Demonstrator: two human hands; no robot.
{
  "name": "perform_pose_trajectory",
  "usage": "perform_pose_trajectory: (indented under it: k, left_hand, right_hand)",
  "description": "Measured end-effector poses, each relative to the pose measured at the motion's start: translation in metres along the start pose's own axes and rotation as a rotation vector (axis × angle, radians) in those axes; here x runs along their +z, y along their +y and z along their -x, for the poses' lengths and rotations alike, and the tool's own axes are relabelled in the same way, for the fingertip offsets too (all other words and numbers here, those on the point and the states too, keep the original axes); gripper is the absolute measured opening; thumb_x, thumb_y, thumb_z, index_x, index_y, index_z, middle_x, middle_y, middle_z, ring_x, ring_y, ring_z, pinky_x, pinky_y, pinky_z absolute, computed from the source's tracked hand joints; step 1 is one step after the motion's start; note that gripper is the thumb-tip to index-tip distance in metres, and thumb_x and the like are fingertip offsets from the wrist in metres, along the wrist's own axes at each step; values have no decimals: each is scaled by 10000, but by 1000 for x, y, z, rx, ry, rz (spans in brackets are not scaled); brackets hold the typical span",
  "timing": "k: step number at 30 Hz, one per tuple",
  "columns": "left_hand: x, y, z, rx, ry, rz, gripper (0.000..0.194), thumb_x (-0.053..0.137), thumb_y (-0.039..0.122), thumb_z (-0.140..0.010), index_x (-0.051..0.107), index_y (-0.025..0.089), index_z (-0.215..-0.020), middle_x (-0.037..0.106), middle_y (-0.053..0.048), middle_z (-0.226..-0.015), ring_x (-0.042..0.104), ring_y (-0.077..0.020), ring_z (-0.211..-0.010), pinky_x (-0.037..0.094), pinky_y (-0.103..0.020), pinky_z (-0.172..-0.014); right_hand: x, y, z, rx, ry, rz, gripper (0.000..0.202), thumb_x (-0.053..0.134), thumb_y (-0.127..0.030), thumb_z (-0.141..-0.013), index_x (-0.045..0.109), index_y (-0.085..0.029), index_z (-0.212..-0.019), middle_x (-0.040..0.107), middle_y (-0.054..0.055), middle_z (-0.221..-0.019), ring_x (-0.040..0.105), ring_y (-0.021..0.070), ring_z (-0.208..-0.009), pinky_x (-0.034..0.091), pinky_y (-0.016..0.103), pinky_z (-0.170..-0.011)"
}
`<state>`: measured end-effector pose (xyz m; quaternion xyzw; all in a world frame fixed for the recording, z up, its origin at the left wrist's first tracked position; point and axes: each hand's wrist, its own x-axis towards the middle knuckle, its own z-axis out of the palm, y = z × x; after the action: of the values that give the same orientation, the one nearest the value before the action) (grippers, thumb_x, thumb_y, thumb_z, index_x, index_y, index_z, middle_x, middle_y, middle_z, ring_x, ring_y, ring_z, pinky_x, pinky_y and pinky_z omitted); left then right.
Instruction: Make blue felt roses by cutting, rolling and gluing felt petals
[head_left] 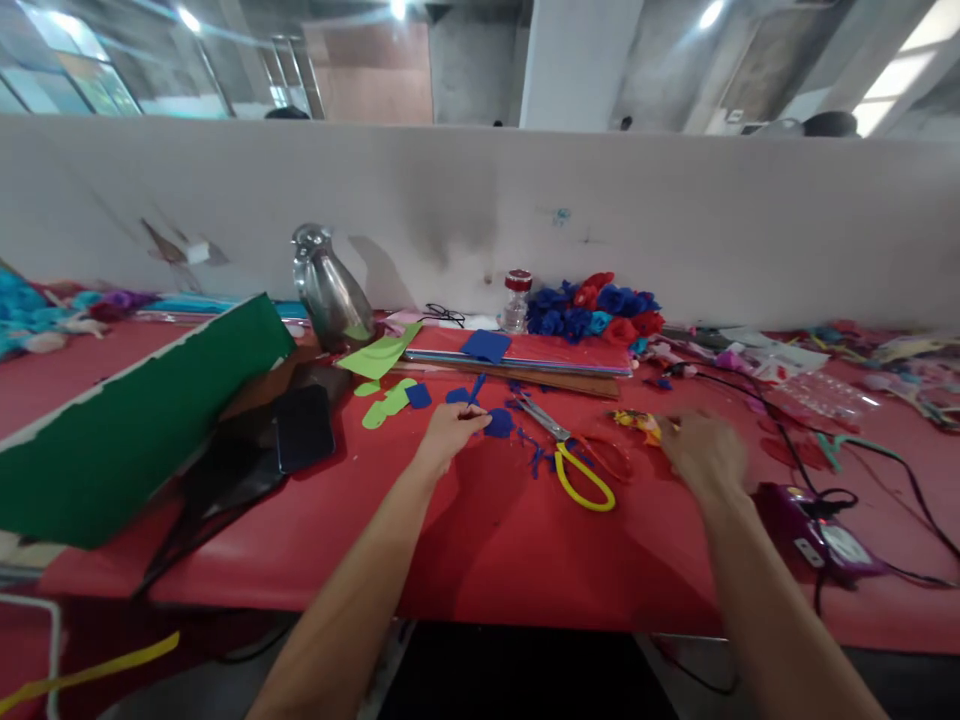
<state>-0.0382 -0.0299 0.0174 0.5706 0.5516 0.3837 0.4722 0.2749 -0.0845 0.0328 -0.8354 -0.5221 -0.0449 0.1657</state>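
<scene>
My left hand [450, 438] is closed in a pinch at the edge of a round blue paper cutout [499, 423], low over the red tabletop. A narrow blue piece [477, 389] sticks up just behind its fingers. Scissors with yellow handles [583, 480] lie open to the right, among blue paper scraps [535, 455]. My right hand [705, 452] is smeared by motion beside a small yellow and orange wrapper-like thing [639, 425]; whether it grips this, I cannot tell. Light green paper cutouts [390, 402] and a blue paper square [418, 396] lie left of the scissors.
A steel jug [330, 290], stacked paper sheets [525, 350], a small jar [517, 300] and blue and red paper flowers [596, 308] stand along the partition. At left are a phone [304, 428] and a green board [150, 425]; at right, a purple corded device [821, 535].
</scene>
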Motion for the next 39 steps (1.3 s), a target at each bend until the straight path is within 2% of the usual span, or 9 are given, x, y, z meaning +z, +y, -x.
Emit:
perform_pose_trajectory:
  k: [2,4,6,9,14,18,22,31,39]
  left_hand:
    - [8,9,-5,12,-40,-6,112,656,260,-645,683,162,-692,683,-14,-712,593,-147,-731,444,-279,-774]
    - [16,15,-10,9,-66,-1,105,657,249,-638,684,163,-691,676,-9,-687,589,-142,-705,447,-279,-766]
    - [22,17,-14,18,-72,15,97,649,240,-636,678,160,-682,671,-10,-678,583,-140,-679,448,-277,-741]
    - [26,12,-16,51,-85,41,79,627,231,-645,666,163,-662,664,-10,-677,580,-140,-672,444,-273,-731]
    - [25,2,-12,122,23,48,170,569,301,-748,629,178,-849,652,-24,-807,554,-130,-710,437,-256,-711]
    - [24,2,-9,124,53,28,228,399,344,-862,578,204,-869,580,0,-746,475,-111,-614,415,-241,-636]
    - [27,1,-8,125,22,43,224,430,352,-856,582,196,-804,545,5,-703,455,-108,-617,402,-233,-645]
    - [41,-7,-5,94,-26,310,223,609,382,-769,612,162,-732,586,6,-681,448,-87,-585,357,-223,-601]
    - [45,-8,-3,-2,-132,574,266,687,405,-721,587,158,-722,576,19,-658,448,-62,-571,345,-186,-570]
  right_hand:
    - [-4,-38,9,-193,-19,-275,307,485,-381,-818,702,-168,-865,695,164,-877,625,287,-878,466,413,-780]
    - [-2,-79,13,-378,-205,-590,273,524,-394,-791,703,-205,-874,707,87,-831,631,226,-830,485,351,-761]
    - [5,-111,14,-433,-400,-768,235,557,-376,-759,704,-204,-823,712,58,-799,632,194,-769,489,314,-730]
    - [24,-132,13,-434,-457,-857,177,579,-312,-711,691,-176,-726,704,36,-722,619,173,-688,470,294,-692]
    - [49,-125,17,-244,-419,-1097,229,586,-371,-687,685,-169,-732,699,12,-707,603,157,-664,449,287,-687]
    - [49,-123,19,25,-454,-1336,256,653,-398,-624,683,-168,-732,697,10,-724,603,147,-675,458,283,-698]
    - [44,-125,19,187,-522,-1532,238,706,-372,-569,673,-175,-698,695,11,-724,611,138,-676,469,277,-718]
    - [41,-129,19,353,-507,-1752,219,785,-327,-468,658,-191,-585,662,-26,-592,569,100,-572,459,248,-669]
    - [44,-128,18,348,-486,-1805,213,791,-329,-495,678,-189,-608,672,-21,-631,578,103,-605,459,262,-697]
